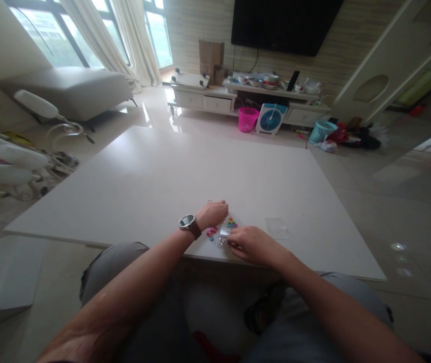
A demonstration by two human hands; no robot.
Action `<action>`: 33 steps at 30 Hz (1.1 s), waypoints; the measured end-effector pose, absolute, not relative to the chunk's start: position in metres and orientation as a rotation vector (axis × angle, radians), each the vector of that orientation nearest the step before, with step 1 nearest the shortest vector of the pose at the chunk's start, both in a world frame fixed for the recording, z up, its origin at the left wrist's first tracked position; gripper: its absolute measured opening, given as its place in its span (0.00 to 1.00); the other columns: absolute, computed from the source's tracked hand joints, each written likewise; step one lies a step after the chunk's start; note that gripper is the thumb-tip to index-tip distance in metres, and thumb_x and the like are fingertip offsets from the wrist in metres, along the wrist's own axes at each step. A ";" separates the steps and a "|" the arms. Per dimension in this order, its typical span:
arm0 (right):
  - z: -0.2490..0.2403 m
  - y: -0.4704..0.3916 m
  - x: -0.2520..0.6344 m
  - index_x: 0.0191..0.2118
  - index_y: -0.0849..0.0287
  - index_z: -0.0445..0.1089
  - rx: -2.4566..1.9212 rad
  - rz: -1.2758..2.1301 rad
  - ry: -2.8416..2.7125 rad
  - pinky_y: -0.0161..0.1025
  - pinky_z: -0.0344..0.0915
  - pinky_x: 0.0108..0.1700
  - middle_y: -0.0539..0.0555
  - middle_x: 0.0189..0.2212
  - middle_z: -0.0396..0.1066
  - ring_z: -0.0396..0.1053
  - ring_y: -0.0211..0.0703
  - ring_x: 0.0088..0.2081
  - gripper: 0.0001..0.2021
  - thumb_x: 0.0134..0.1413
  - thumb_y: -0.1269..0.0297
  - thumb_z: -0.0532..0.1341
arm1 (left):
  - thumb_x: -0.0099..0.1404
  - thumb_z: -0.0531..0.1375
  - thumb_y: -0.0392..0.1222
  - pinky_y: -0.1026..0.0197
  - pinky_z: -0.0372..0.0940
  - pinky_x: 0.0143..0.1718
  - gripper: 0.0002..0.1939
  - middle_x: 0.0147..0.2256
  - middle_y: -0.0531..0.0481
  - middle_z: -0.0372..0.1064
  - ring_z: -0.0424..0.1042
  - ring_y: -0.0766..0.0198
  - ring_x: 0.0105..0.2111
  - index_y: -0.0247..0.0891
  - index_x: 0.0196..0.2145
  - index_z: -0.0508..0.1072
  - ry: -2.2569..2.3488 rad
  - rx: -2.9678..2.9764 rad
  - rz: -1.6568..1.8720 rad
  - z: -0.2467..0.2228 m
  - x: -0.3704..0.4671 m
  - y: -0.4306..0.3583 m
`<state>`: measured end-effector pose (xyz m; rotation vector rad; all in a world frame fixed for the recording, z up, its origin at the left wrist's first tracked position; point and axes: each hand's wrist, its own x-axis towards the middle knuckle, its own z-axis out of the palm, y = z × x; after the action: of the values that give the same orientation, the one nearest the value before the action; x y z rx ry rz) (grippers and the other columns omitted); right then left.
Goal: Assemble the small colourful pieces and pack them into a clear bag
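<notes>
- Steadiness counts with bits this small: I'd brace the clear case (224, 232) flat on the white table (143, 176) and lift one piece at a time.
- Metal bits (222, 242) sit at the case's near end, so a light fingertip pinch should serve better than scooping, which might tip it.
- Left hand (214, 214), watch (187, 221) at its wrist: fingers curled close together just past the case; I can't tell whether they pinch anything.
- Right hand (251, 244): fingers bent at the case's right side, seemingly touching; grasping it or a bit inside, I can't tell.
- Pink and blue pieces (211, 232) lie left of the case, mixed-colour pieces (232, 222) between the hands, a clear sheet (276, 228) off right.
</notes>
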<state>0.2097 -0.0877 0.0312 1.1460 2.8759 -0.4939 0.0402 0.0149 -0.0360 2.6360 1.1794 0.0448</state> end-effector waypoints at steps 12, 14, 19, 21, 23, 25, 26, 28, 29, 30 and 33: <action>0.029 -0.086 0.214 0.33 0.59 0.70 1.162 -0.471 2.855 0.37 0.52 0.34 0.54 0.34 0.75 0.68 0.40 0.34 0.06 0.61 0.69 0.58 | 0.70 0.50 0.37 0.56 0.66 0.45 0.10 0.41 0.42 0.67 0.70 0.59 0.38 0.36 0.36 0.70 1.426 2.359 0.387 -0.028 -0.025 0.046; 0.030 -0.085 0.213 0.32 0.59 0.71 1.162 -0.476 2.853 0.36 0.52 0.34 0.54 0.33 0.74 0.68 0.40 0.34 0.07 0.62 0.68 0.58 | 0.71 0.49 0.37 0.57 0.65 0.44 0.10 0.42 0.42 0.67 0.70 0.60 0.37 0.36 0.37 0.70 1.452 2.355 0.359 -0.037 -0.021 0.041; 0.027 -0.084 0.211 0.31 0.59 0.70 1.143 -0.454 2.864 0.37 0.51 0.33 0.54 0.33 0.75 0.68 0.40 0.33 0.08 0.62 0.68 0.57 | 0.72 0.49 0.41 0.58 0.65 0.40 0.12 0.43 0.41 0.68 0.71 0.61 0.35 0.36 0.40 0.70 1.508 2.389 0.328 -0.047 -0.009 0.034; 0.025 -0.084 0.211 0.31 0.59 0.69 1.141 -0.448 2.870 0.37 0.50 0.33 0.53 0.33 0.75 0.68 0.40 0.33 0.08 0.62 0.68 0.57 | 0.72 0.49 0.40 0.59 0.64 0.39 0.12 0.43 0.42 0.68 0.71 0.61 0.35 0.36 0.40 0.71 1.501 2.420 0.290 -0.047 -0.006 0.034; 0.024 -0.084 0.212 0.31 0.59 0.69 1.140 -0.451 2.875 0.37 0.50 0.33 0.53 0.33 0.75 0.68 0.40 0.33 0.09 0.62 0.68 0.56 | 0.71 0.49 0.39 0.59 0.64 0.39 0.12 0.43 0.42 0.69 0.71 0.61 0.35 0.36 0.39 0.72 1.495 2.439 0.261 -0.046 -0.004 0.035; 0.024 -0.085 0.213 0.31 0.59 0.68 1.142 -0.460 2.874 0.37 0.51 0.33 0.53 0.33 0.75 0.69 0.40 0.34 0.08 0.62 0.68 0.56 | 0.71 0.50 0.38 0.60 0.63 0.38 0.11 0.43 0.42 0.69 0.71 0.61 0.35 0.36 0.38 0.72 1.490 2.445 0.249 -0.046 -0.005 0.037; 0.024 -0.085 0.214 0.30 0.59 0.68 1.144 -0.463 2.870 0.37 0.51 0.33 0.53 0.33 0.75 0.69 0.40 0.34 0.08 0.62 0.68 0.57 | 0.71 0.50 0.39 0.60 0.63 0.38 0.11 0.42 0.42 0.70 0.71 0.62 0.35 0.36 0.38 0.72 1.490 2.446 0.251 -0.046 -0.005 0.038; 0.024 -0.085 0.214 0.30 0.59 0.68 1.147 -0.467 2.862 0.37 0.51 0.33 0.53 0.32 0.75 0.69 0.40 0.34 0.08 0.62 0.68 0.57 | 0.71 0.50 0.39 0.60 0.62 0.37 0.11 0.42 0.42 0.70 0.71 0.62 0.35 0.36 0.39 0.72 1.490 2.447 0.260 -0.047 -0.006 0.039; 0.024 -0.086 0.215 0.30 0.59 0.68 1.149 -0.467 2.859 0.37 0.51 0.33 0.54 0.32 0.75 0.69 0.40 0.34 0.08 0.62 0.68 0.57 | 0.71 0.51 0.40 0.60 0.62 0.38 0.10 0.42 0.43 0.70 0.71 0.62 0.35 0.36 0.40 0.71 1.492 2.449 0.262 -0.048 -0.006 0.039; 0.024 -0.086 0.215 0.31 0.59 0.69 1.149 -0.468 2.858 0.37 0.51 0.33 0.54 0.33 0.75 0.69 0.40 0.34 0.08 0.62 0.68 0.57 | 0.71 0.51 0.41 0.60 0.62 0.38 0.10 0.42 0.43 0.70 0.71 0.62 0.36 0.36 0.40 0.71 1.500 2.450 0.258 -0.049 -0.006 0.040; 0.025 -0.086 0.214 0.31 0.59 0.69 1.146 -0.467 2.853 0.37 0.51 0.33 0.54 0.34 0.75 0.69 0.40 0.34 0.07 0.61 0.68 0.57 | 0.72 0.50 0.42 0.60 0.62 0.38 0.12 0.43 0.43 0.71 0.72 0.62 0.36 0.36 0.41 0.71 1.531 2.472 0.193 -0.052 -0.007 0.041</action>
<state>0.2141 -0.0859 0.0247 1.1459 2.8527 -0.4672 -0.0070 0.0412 -0.0516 2.4724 1.5310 0.1926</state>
